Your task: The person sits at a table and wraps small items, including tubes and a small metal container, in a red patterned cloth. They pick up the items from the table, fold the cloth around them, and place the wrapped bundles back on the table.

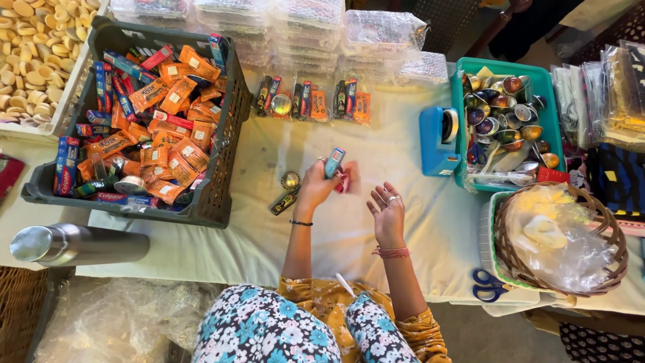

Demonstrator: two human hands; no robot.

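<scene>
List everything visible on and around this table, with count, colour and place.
Dark grey plastic crate: one, upper left, full of orange sachets and red-blue boxes.
Small assembled item sets: three, mixed colours, behind the hands.
Clear plastic packs: several stacks, top edge.
Blue tape dispenser: one, right of centre.
Teal plastic tray: one, right, holding small shiny metal bowls.
Brown wicker basket: one, lower right, lined with clear plastic.
Blue-handled scissors: one, beside the basket.
Steel flask: one, silver, lower left, lying down.
Small metal bowl: one, near left hand.
Left hand: holds a small blue box.
Right hand: open, empty.
</scene>
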